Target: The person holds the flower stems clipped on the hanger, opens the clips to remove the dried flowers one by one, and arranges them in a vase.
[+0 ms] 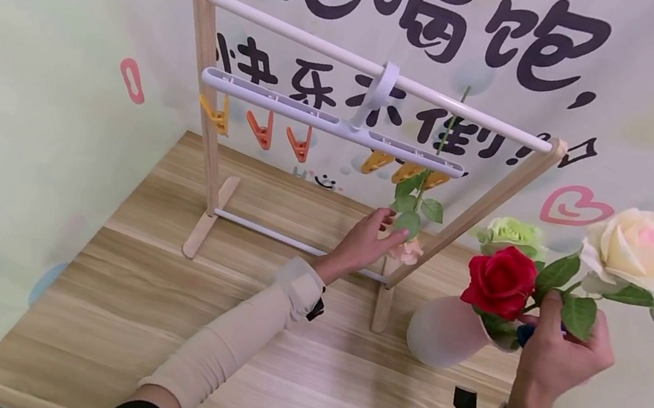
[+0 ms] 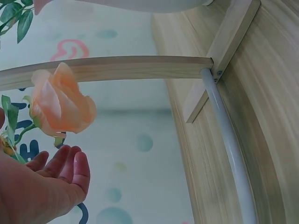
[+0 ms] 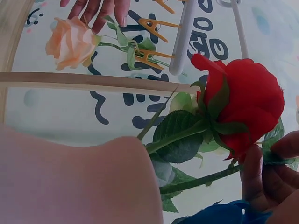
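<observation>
A peach rose [image 2: 63, 102] hangs head down, its stem in a yellow clip [image 3: 148, 58] at the right end of the hanger [image 1: 328, 121]. My left hand [image 1: 368, 240] is beside the rose's head and leaves, its fingers loosely bent, with the bloom standing clear above the fingertips in the left wrist view. At the vase [image 1: 448, 333], my right hand [image 1: 565, 352] pinches the stem of a large cream rose [image 1: 650, 251] between thumb and fingers. A red rose [image 1: 501, 281] is right beside that hand, and a blue flower [image 3: 224, 212] shows below its fingers.
The hanger hooks over the top bar of a wooden rack [image 1: 201, 53]. Orange clips [image 1: 261, 129] and another yellow clip [image 1: 214, 117] hang along its left half. A pale green flower [image 1: 513, 235] stands in the vase. Behind the wooden table [image 1: 152, 319] is a lettered wall sheet [image 1: 344, 26].
</observation>
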Action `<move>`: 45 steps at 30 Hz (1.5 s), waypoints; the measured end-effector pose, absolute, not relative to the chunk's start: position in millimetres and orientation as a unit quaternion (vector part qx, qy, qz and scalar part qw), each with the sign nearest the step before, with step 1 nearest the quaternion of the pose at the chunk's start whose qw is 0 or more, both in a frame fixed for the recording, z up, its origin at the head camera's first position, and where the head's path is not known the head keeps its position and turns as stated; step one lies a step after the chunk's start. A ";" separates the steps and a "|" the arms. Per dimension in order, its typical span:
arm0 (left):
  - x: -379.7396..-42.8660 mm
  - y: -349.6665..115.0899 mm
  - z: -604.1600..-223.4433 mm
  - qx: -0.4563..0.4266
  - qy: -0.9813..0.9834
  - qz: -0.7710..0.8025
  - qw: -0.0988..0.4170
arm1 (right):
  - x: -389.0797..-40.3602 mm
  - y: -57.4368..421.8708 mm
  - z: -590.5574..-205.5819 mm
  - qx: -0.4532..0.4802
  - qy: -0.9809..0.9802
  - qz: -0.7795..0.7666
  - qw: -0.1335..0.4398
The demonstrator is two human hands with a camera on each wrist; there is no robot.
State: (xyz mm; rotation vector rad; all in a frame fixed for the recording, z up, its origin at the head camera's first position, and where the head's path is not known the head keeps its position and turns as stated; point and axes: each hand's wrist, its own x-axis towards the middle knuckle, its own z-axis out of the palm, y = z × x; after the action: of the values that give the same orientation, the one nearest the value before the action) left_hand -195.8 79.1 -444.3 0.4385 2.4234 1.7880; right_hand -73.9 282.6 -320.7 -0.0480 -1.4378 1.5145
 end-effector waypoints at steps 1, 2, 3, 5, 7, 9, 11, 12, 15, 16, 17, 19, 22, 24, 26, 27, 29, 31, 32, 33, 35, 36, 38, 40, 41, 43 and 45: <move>-195.9 79.6 -444.5 0.141 0.795 0.588 0.050 | -74.0 283.9 -321.4 -0.020 -0.594 0.630 0.500; -195.9 80.0 -444.5 0.139 0.793 0.591 0.051 | -74.1 285.5 -322.4 -0.022 -0.596 0.630 0.498; -196.0 80.5 -444.6 0.136 0.793 0.592 0.051 | -74.4 287.7 -323.7 -0.026 -0.602 0.624 0.498; -196.6 81.4 -444.9 0.130 0.790 0.596 0.053 | -74.9 292.9 -327.3 -0.038 -0.626 0.602 0.495; -197.0 82.0 -444.7 0.125 0.787 0.602 0.056 | -75.0 299.1 -331.7 -0.054 -0.668 0.559 0.488; -197.8 82.7 -444.8 0.121 0.785 0.605 0.057 | -74.6 304.5 -335.7 -0.068 -0.711 0.512 0.478; -198.6 83.2 -445.0 0.119 0.782 0.609 0.056 | -74.1 308.7 -338.7 -0.080 -0.744 0.470 0.467; -199.0 83.5 -445.1 0.119 0.782 0.610 0.055 | -73.7 310.4 -339.7 -0.082 -0.757 0.457 0.461; -200.1 84.1 -445.7 0.118 0.780 0.612 0.057 | -72.4 313.2 -341.0 -0.092 -0.775 0.441 0.443; -200.3 84.2 -445.9 0.118 0.780 0.612 0.058 | -71.8 313.2 -341.0 -0.099 -0.780 0.436 0.438; -200.4 84.4 -445.9 0.118 0.779 0.612 0.060 | -71.0 313.2 -340.8 -0.103 -0.786 0.433 0.430; -200.5 84.5 -445.9 0.118 0.777 0.615 0.064 | -69.1 312.5 -340.1 -0.107 -0.799 0.419 0.417; -200.4 84.9 -446.0 0.119 0.772 0.621 0.069 | -65.4 311.6 -338.4 -0.107 -0.824 0.394 0.393; -200.3 85.2 -446.1 0.119 0.768 0.625 0.072 | -62.7 311.7 -337.4 -0.108 -0.843 0.369 0.377; -200.3 85.7 -446.2 0.118 0.764 0.630 0.073 | -60.1 312.1 -336.9 -0.111 -0.863 0.338 0.360; -200.4 85.9 -446.2 0.117 0.763 0.632 0.074 | -58.9 312.4 -336.7 -0.115 -0.871 0.322 0.352; -200.4 86.4 -445.9 0.114 0.759 0.637 0.075 | -56.9 312.7 -336.5 -0.118 -0.887 0.295 0.335; -200.5 86.9 -445.9 0.111 0.753 0.644 0.077 | -55.6 312.8 -335.9 -0.115 -0.900 0.279 0.314; -200.4 87.1 -445.5 0.109 0.750 0.648 0.078 | -55.0 312.9 -335.3 -0.112 -0.906 0.274 0.303; -200.1 87.3 -445.0 0.109 0.747 0.652 0.079 | -54.8 313.2 -335.2 -0.106 -0.911 0.270 0.293; -199.7 87.9 -444.2 0.109 0.742 0.657 0.080 | -54.0 313.6 -334.5 -0.089 -0.920 0.267 0.272; -199.3 88.2 -443.6 0.108 0.740 0.659 0.080 | -53.4 313.7 -334.3 -0.083 -0.924 0.267 0.262; -198.8 88.7 -442.6 0.109 0.741 0.658 0.079 | -52.8 314.1 -334.1 -0.074 -0.929 0.263 0.248; -198.7 89.2 -442.3 0.110 0.743 0.655 0.076 | -52.4 314.3 -333.9 -0.074 -0.933 0.263 0.234; -198.6 89.4 -442.2 0.112 0.746 0.652 0.074 | -52.4 314.3 -333.9 -0.075 -0.934 0.265 0.228; -198.6 89.5 -442.1 0.116 0.750 0.648 0.070 | -52.5 314.7 -333.6 -0.079 -0.937 0.264 0.215; -198.6 89.5 -442.3 0.119 0.752 0.645 0.067 | -52.6 315.0 -333.7 -0.082 -0.939 0.268 0.201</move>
State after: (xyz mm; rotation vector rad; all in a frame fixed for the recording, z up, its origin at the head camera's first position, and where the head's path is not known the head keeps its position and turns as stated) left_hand -198.6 89.5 -442.3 0.3584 2.2664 1.9437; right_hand -52.6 315.0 -333.7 -0.2278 -2.6227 0.7497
